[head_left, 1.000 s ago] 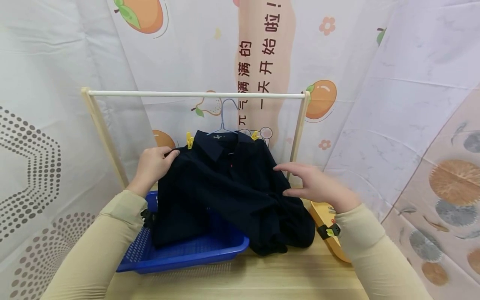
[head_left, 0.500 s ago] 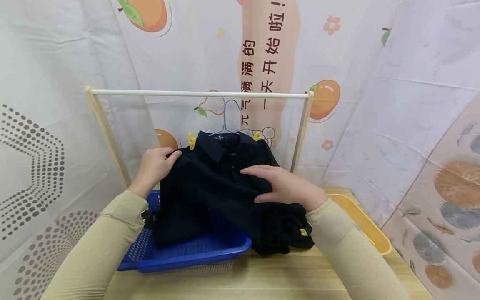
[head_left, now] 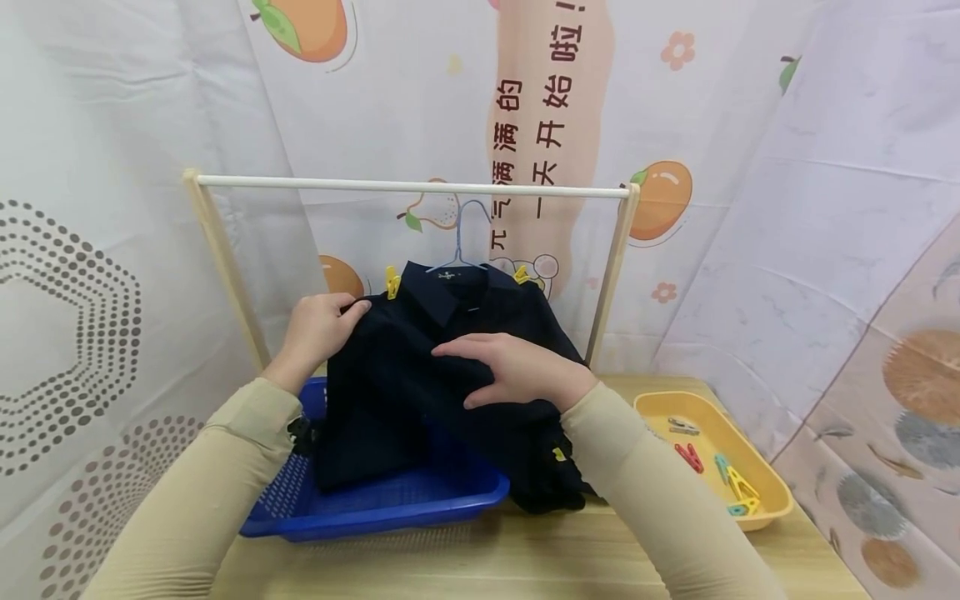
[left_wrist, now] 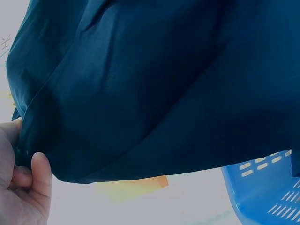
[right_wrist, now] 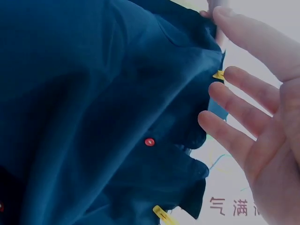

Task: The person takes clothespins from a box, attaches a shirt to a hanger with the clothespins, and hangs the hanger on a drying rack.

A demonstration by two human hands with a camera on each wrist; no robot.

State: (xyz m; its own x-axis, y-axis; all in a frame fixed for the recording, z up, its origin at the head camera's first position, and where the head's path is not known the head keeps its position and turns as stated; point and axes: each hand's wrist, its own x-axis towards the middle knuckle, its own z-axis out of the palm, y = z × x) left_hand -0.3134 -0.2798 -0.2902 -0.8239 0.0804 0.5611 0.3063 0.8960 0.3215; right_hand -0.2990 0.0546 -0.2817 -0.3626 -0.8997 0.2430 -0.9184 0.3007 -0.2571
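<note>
A dark navy shirt [head_left: 382, 375] with a collar and red buttons lies over a blue wire hanger [head_left: 459, 242]. Yellow clothespins [head_left: 393, 283] clip it at both shoulders. My left hand [head_left: 321, 329] pinches the shirt's left shoulder between thumb and fingers; the left wrist view shows the thumb against the cloth edge. In front of the shirt, my right hand [head_left: 517, 369] is held with fingers extended and thumb apart, gripping nothing. The right wrist view shows those spread fingers [right_wrist: 229, 136] beside the collar and a red button [right_wrist: 149, 142].
A white rod [head_left: 405, 187] on wooden posts stands behind the shirt. Below it, a blue basket [head_left: 375, 517] sits on the wooden table [head_left: 420, 567], partly covered by the shirt. At the right is a yellow tray [head_left: 772, 500] with several clothespins [head_left: 690, 457].
My right hand has moved left across the front of the shirt, from its right side toward the middle. The yellow tray has come into fuller view. My left hand keeps its pinch on the shoulder.
</note>
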